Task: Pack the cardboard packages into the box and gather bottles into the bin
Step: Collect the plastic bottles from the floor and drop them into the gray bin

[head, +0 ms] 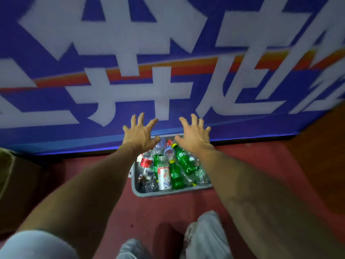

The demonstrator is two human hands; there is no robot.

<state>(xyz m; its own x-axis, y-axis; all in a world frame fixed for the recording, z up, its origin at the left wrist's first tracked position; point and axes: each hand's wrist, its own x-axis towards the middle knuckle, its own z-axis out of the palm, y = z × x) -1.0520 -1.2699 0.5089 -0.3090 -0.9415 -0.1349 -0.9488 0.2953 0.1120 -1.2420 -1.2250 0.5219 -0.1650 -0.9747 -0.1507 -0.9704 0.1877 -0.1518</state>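
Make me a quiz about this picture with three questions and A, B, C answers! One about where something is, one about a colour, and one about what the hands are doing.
1. Where are the plastic bottles?
A. on a shelf
B. in the grey plastic bin
C. in a bag

2. What colour is the floor under the bin?
A. red
B. yellow
C. white

3. How are the left hand and right hand?
A. each gripping a bottle
B. clenched into fists
C. open, fingers spread, holding nothing

Answers:
1 B, the bottles are piled inside the bin's walls.
2 A, dull red shows all round the bin.
3 C, both hands hover over the bin's far end with straight, spread fingers.
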